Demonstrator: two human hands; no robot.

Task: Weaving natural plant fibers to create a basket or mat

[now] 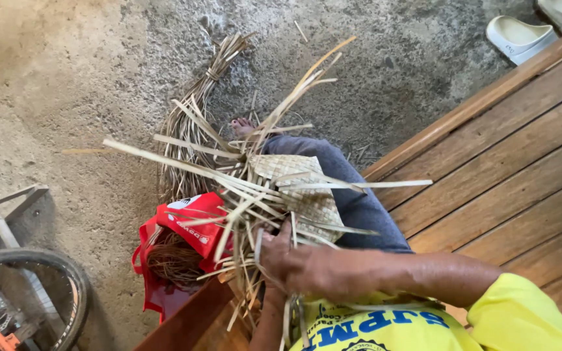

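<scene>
Right hand [294, 263]: fingers clenched on the woven mat [300, 188], held over the lap.
Left hand [269, 300]: mostly hidden beneath the right forearm; fingers' state cannot be told.
Woven mat: a small patch is plaited just beyond the fingers; many loose strips [183, 166] fan out unwoven, so most weaving appears left.
Beyond the fingers: tied bundle of strips [193, 110] on the floor.
Left of the fingers: red bag [187, 224].
</scene>
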